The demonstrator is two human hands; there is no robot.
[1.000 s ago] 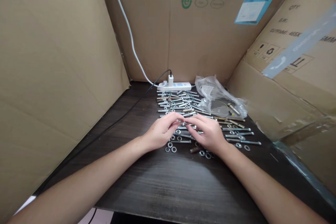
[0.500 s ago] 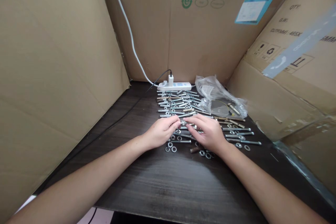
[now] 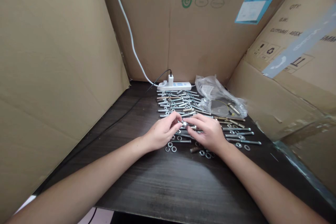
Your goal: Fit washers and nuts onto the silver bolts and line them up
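Observation:
Between my fingertips, over the near part of the spread hardware, is a small shiny metal nut (image 3: 184,124). My left hand (image 3: 164,130) pinches it from the left with thumb and index finger, the index arched. From the right, the thumb and fingers of my right hand (image 3: 207,129) close on it. Whether a bolt runs through the nut is hidden by the fingers. Around and beyond the hands lie rows of bolts (image 3: 237,129), with loose washers (image 3: 174,149) and a hex nut (image 3: 202,153) close to me.
A white power strip (image 3: 181,86) with a plugged-in adapter stands at the back. Its black cable (image 3: 123,115) runs left across the dark table (image 3: 147,189). A clear plastic bag (image 3: 217,92) lies at the back right. Cardboard walls (image 3: 147,31) enclose three sides.
My left index finger has lifted and arched, and the left thumb has shifted slightly right along the nut. My right hand stays nearly still.

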